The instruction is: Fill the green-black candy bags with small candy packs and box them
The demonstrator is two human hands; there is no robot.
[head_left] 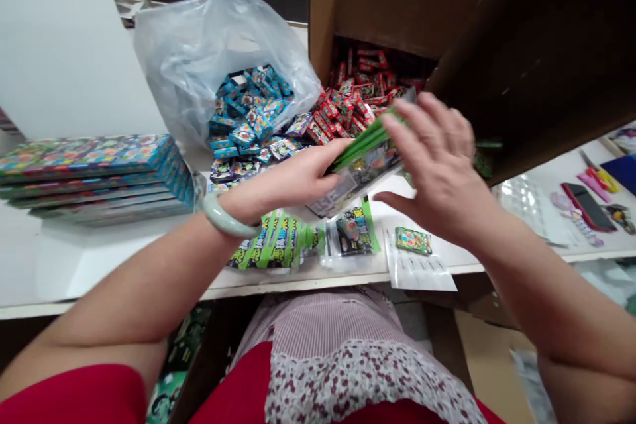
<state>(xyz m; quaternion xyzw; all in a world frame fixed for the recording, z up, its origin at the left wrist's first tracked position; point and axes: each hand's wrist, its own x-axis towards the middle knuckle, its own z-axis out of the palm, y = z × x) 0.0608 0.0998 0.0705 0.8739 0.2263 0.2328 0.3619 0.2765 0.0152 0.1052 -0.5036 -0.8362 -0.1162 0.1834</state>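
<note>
While a white table (566, 165) spans the view, an open cardboard carton (387, 6) stands at back right. Clear plastic bag (173, 46) left of it; patterned stack (89, 159) at far left. Red packets (342, 106) heap in and before the carton. Right hand (442, 159) spread, thumb apart, at the bundle's upper end; contact unclear. Left hand (313, 175) pinches that bundle of green-edged pouches (368, 162), tilted, above the table. Beneath: more green pouches (271, 245). Small green box (413, 240) lies right of these.
</note>
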